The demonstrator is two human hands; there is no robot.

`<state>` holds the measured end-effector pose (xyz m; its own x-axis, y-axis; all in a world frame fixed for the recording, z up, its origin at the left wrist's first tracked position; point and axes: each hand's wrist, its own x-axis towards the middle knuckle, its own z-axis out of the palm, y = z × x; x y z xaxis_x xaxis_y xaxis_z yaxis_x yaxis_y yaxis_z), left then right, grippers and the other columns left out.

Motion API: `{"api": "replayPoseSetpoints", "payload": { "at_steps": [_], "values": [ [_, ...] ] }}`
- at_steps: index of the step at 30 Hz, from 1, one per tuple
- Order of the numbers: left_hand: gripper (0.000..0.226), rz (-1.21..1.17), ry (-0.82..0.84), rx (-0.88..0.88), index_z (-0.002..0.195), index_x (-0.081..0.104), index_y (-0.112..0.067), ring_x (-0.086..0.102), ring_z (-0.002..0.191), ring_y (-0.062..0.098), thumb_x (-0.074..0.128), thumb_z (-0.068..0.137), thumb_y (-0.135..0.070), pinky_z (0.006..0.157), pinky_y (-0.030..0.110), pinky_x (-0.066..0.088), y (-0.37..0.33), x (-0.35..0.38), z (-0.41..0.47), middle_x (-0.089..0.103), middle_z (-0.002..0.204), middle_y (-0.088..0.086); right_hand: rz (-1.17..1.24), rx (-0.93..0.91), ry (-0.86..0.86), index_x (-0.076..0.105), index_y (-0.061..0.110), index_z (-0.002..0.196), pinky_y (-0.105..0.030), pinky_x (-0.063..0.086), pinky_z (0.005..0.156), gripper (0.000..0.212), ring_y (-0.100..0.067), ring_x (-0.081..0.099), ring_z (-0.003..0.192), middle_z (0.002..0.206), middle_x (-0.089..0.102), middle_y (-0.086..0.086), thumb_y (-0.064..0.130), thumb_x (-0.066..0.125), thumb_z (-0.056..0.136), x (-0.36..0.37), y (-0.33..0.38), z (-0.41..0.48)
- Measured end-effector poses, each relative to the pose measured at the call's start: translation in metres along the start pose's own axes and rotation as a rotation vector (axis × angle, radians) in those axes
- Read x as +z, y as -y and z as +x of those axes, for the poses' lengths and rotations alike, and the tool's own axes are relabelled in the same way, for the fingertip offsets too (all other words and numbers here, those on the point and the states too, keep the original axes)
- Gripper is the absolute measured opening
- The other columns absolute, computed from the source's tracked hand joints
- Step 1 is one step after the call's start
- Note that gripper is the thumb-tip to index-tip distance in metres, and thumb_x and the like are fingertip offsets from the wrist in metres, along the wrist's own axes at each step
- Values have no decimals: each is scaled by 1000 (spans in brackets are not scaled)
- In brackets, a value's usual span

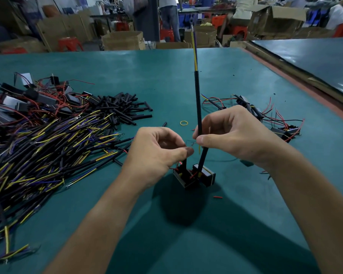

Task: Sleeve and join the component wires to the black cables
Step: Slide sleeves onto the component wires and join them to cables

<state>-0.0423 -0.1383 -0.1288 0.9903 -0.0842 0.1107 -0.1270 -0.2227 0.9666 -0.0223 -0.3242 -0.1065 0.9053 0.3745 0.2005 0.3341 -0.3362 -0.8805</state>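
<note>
right hand (226,135) pinches the upright black cable (198,99); left hand (156,153), at its nine o'clock, seemingly pinches a thin wire (187,143).

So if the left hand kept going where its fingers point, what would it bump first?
The left hand points right, so probably the thumb of the right hand, which pinches the upright cable. Depth is unclear.

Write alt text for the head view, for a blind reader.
Over a green table, the right hand pinches an upright black cable while the left hand pinches a fine wire beside it, above two small black components. A pile of black cables and loose black sleeves lies to the left.
</note>
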Motion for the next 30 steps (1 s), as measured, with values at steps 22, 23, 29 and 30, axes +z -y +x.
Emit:
{"api": "replayPoseSetpoints", "payload": {
  "at_steps": [22,23,29,30],
  "values": [
    [13,52,36,114,69,71,-5,61,60,25,77,79,-4,56,51,52,-1,7,-4,69,68,22,-250,52,-60,67,13,63,-22,29,43,12,-10,36,44,46,47,-2,22,69,72,0,3,-3],
    [13,63,29,119,68,71,-6,60,58,24,78,79,-4,54,49,52,-1,7,-5,69,66,21,-270,67,-70,67,13,63,-21,29,41,12,-9,34,42,44,45,3,20,70,73,0,4,-4],
    [15,141,15,183,67,72,-13,58,47,12,78,79,-7,47,26,44,3,10,-7,67,56,5,-308,160,-70,60,2,69,-22,23,41,31,-10,28,42,47,36,6,33,58,63,7,4,-2],
    [15,154,10,194,67,72,-13,57,45,9,78,79,-8,47,22,42,3,10,-7,67,54,2,-305,174,-68,60,2,69,-23,23,41,33,-11,29,43,48,37,4,34,57,62,8,4,-2]
  ]
}}
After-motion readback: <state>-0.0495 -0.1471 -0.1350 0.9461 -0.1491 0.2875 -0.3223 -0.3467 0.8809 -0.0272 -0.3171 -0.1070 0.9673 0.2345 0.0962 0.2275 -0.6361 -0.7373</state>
